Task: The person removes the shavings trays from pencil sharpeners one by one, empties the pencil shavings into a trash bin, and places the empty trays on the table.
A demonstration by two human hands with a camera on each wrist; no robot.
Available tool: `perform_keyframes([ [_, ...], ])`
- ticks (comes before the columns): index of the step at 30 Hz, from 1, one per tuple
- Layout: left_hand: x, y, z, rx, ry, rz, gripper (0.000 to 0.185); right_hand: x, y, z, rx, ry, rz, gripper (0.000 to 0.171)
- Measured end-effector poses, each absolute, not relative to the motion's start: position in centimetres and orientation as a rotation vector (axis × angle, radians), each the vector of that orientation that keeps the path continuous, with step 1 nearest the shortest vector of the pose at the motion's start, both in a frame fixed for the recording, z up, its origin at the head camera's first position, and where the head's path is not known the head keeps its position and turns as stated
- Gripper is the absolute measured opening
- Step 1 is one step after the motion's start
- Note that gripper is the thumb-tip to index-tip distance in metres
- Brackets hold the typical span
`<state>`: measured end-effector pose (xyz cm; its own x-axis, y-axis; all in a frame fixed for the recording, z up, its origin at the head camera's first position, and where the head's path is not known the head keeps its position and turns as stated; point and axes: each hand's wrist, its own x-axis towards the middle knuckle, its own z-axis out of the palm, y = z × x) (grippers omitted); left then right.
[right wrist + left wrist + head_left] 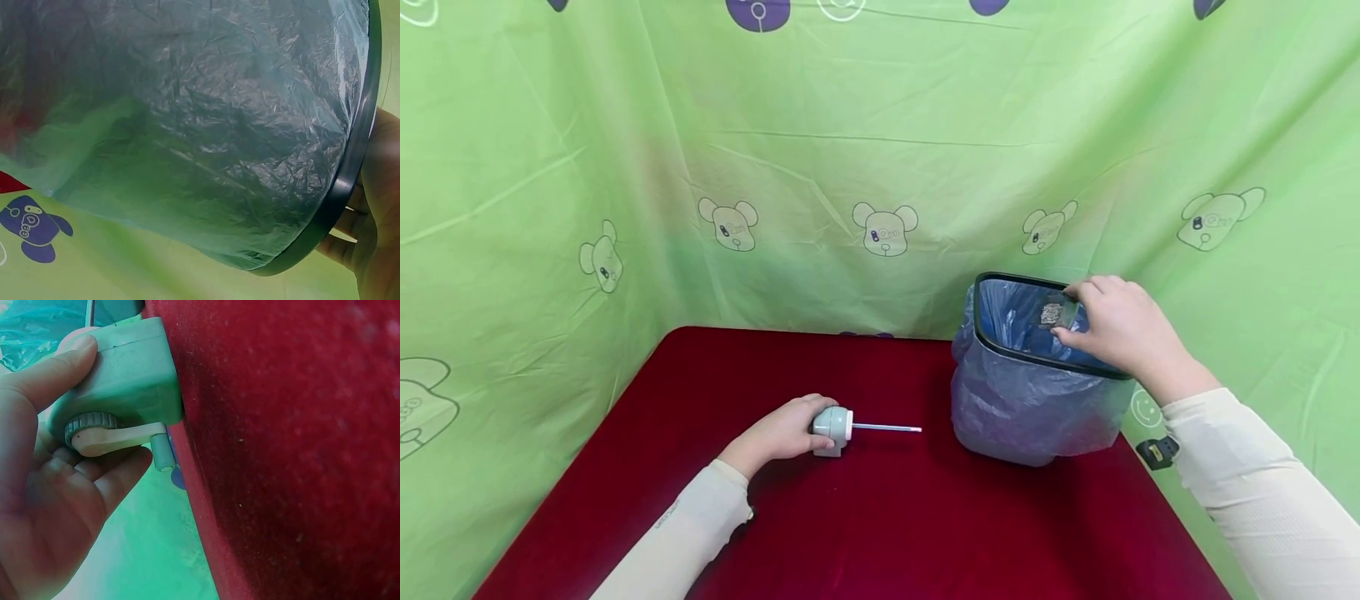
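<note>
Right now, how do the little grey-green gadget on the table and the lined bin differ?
The gadget is small, solid and pale grey-green; the bin is far bigger, open-topped and lined with a bluish plastic bag. The gadget lies on its side with a thin rod pointing toward the bin, which stands upright. The left hand wraps the gadget; the right hand only grips the bin's rim. Both rest on the red table.

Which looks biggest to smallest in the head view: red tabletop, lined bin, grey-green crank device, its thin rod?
1. red tabletop
2. lined bin, right hand on its rim
3. grey-green crank device, gripped by left hand
4. thin rod, longer than the device's body but far slimmer
</note>
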<state>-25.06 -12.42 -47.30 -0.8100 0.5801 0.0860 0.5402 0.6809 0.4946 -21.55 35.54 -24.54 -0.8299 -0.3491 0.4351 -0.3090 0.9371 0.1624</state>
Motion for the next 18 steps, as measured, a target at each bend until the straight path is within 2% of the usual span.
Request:
perform_keyframes([
  [18, -25.18, -12.49, -47.66, 0.918, 2.808, 0.804, 0.061, -21.66, 35.78, -24.66, 0.575, -2.564, -0.25, 0.064],
])
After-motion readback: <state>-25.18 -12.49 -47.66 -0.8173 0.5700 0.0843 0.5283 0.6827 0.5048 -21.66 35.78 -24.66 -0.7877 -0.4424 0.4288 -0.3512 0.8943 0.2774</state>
